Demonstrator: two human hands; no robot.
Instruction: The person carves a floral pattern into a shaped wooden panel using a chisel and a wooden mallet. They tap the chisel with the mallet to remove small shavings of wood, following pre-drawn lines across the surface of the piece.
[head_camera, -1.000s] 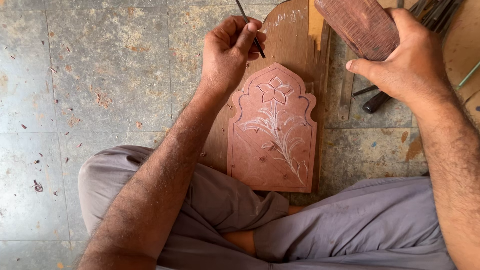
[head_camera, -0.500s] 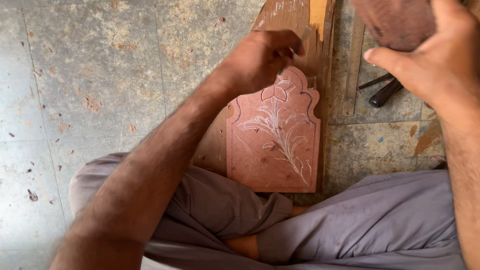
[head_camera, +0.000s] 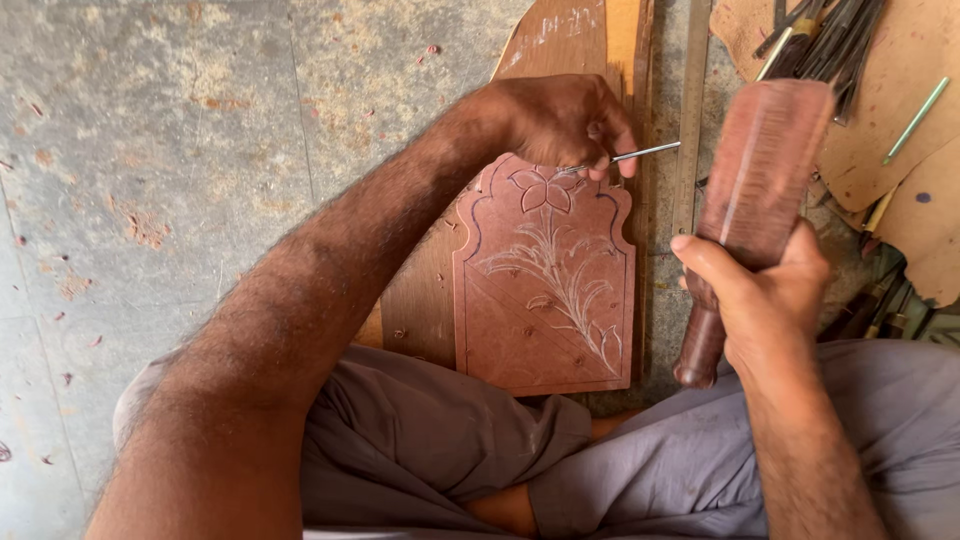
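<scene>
Head view, looking straight down: I see a grey, stained concrete floor (head_camera: 180, 150) filling everything to the left of a carved panel (head_camera: 545, 290), which I use as my landmark. Just below the panel are the person's crossed legs in loose grey trousers (head_camera: 450, 450). Beneath and behind the panel lies a brown wooden board (head_camera: 560, 40), showing above its top and along its left edge.

The carved panel itself is a reddish slab with an arched, scalloped top, lying flat near the middle of the view. A flower and a leafy stem are cut into its surface.

Right of the panel, the right hand (head_camera: 765, 295) is raised, its fingers wrapped tightly around a reddish wooden mallet (head_camera: 755, 180), which looks blurred. Between panel and mallet a long metal ruler (head_camera: 688, 120) lies on the floor.

At the panel's top edge, the left hand (head_camera: 560, 120) has its fingers curled together, pinching a thin metal chisel (head_camera: 625, 158). The chisel's tip touches the carved flower, and its other end points right, toward the mallet.

Far above and right of the panel lies a bundle of dark tools (head_camera: 825, 35) on pale sheets.
</scene>
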